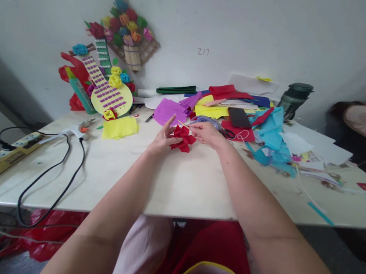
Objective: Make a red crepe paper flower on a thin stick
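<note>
The pale, flat worktop [191, 190] spreads before us, its back half littered with coloured paper. At its rear left we see a yellow guitar-shaped decoration with purple strips [114, 97], leaning upright. To our right lies a crumpled heap of light-blue paper [273, 140], and behind our hands a flat purple paper sheet [169, 111]. Near the heap is a black rectangular phone [238, 117]. Our left hand [164, 139] is partly spread, one finger raised, yet it grips a bright red, petalled paper flower [182, 139] at its left side; the flower is at the middle of the worktop, and whether it touches the surface we cannot tell. Our right hand [206, 134], narrowed to a pinch, holds a thin yellowish stick [183, 124] pointing left, just beside the flower's top edge
</note>
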Motion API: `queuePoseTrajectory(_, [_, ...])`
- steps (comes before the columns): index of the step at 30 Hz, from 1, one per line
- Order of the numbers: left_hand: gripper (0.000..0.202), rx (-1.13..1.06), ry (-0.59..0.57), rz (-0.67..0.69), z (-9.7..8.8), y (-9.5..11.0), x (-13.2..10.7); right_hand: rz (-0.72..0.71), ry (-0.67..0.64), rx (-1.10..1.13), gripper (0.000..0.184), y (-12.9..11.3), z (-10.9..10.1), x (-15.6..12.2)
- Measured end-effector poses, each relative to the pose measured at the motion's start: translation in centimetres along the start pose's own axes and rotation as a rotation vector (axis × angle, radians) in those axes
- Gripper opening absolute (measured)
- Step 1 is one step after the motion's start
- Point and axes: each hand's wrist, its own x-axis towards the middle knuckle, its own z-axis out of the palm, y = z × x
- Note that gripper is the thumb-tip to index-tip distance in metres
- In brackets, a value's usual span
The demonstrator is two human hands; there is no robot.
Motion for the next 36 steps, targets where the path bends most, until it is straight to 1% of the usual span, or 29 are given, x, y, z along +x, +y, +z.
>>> queuePoseTrajectory(3, [0.087, -0.110, 0.037, -0.058, 0.0, -0.1, 0.1, 0.064, 0.015, -0.008, 0.030, -0.4, 0.1, -0.2])
queuePoseTrajectory(5, [0.073, -0.147, 0.076, -0.092, 0.0, -0.2, 0.2, 0.051, 0.007, -0.065, 0.029, -0.6, 0.3, -0.3])
queuePoseTrajectory(7, [0.055, -0.147, 0.110, -0.117, 0.1, -0.3, 0.2, -0.015, 0.003, -0.168, 0.027, -0.7, 0.4, -0.2])
queuePoseTrajectory(9, [0.038, -0.136, 0.119, -0.131, 0.3, -0.4, 0.2, -0.113, 0.003, -0.278, 0.025, -0.7, 0.5, -0.1])
queuePoseTrajectory(11, [0.029, -0.135, 0.111, -0.144, 0.4, -0.4, 0.3, -0.199, -0.007, -0.360, 0.026, -0.6, 0.6, 0.1])
queuePoseTrajectory(19, [0.024, -0.165, 0.160, -0.188, 0.0, -0.8, 0.6, -0.379, -0.064, -0.535, 0.028, -0.2, 0.8, 0.6])
queuePoseTrajectory(25, [0.020, -0.162, 0.195, -0.186, 0.0, -0.7, 0.6, -0.494, -0.092, -0.561, 0.028, 0.5, 0.7, 1.0])
queuePoseTrajectory(29, [0.017, -0.177, 0.182, -0.167, 0.1, -0.6, 0.5, -0.522, -0.087, -0.585, 0.028, 0.6, 0.6, 1.1])
queuePoseTrajectory(36, [0.021, -0.144, 0.172, -0.178, 0.3, -0.3, 0.3, -0.510, -0.068, -0.674, 0.027, 0.7, 0.7, 1.1])
